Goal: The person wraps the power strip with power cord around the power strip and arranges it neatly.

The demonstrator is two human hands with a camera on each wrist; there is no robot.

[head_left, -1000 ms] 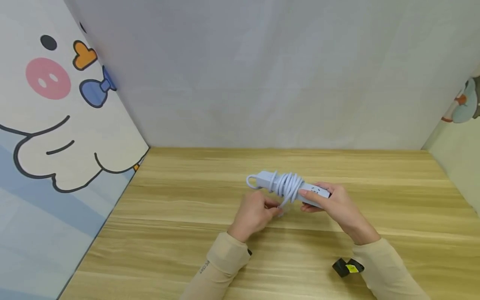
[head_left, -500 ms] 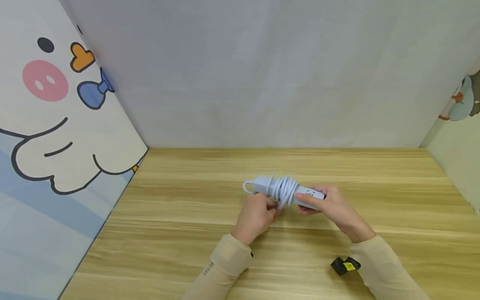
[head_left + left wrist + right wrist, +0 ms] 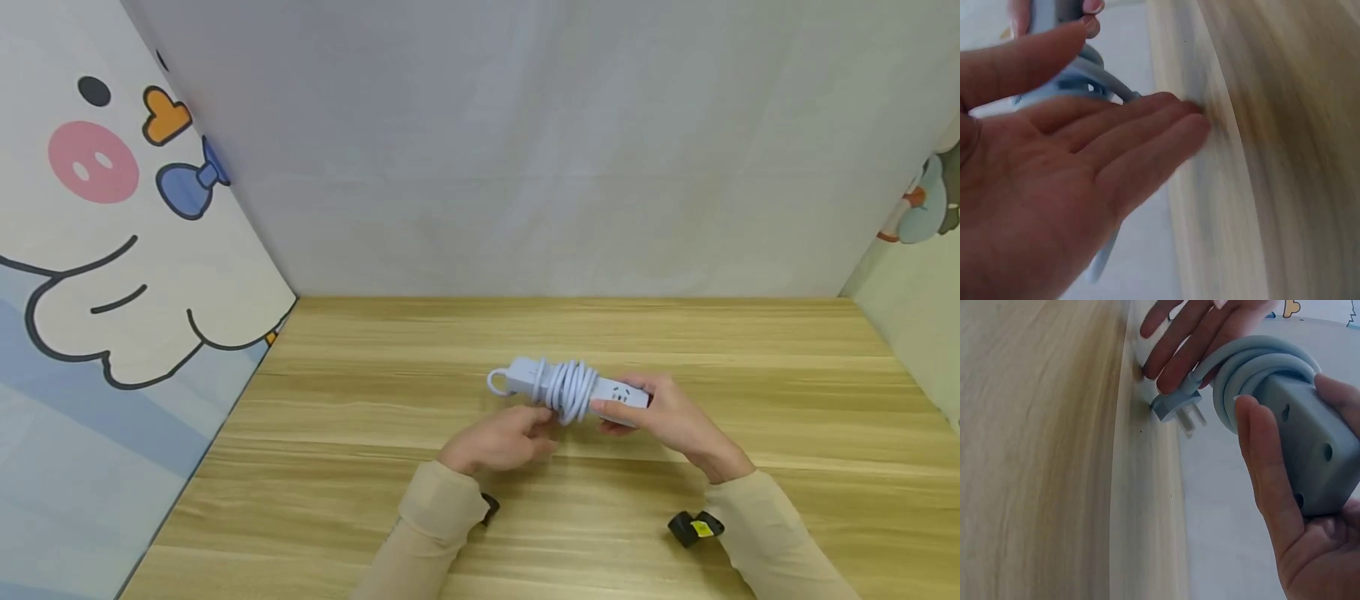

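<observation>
A white power strip (image 3: pixel 622 393) is held at its socket end by my right hand (image 3: pixel 675 421), thumb on top and fingers beneath. Its cord (image 3: pixel 572 390) is wound in several turns round the middle, and a small loop sticks out at the left end. In the right wrist view, the plug (image 3: pixel 1175 405) hangs from the cord with its prongs bare, beside the fingertips of my left hand (image 3: pixel 498 437). Those fingers are straight in the left wrist view, palm showing, and seem to touch the cord or plug lightly without curling round it.
The wood-grain table (image 3: pixel 337 467) lies under both hands. A pale curtain-like backdrop (image 3: pixel 562 167) rises behind it, and a cartoon-printed panel (image 3: pixel 150 275) stands at the left. Black wrist cameras (image 3: pixel 693 528) sit at the cuffs.
My left hand has loosened its pinch on the cord end, straightened its fingers and drawn slightly left. The power strip has come a little lower, still in my right hand.
</observation>
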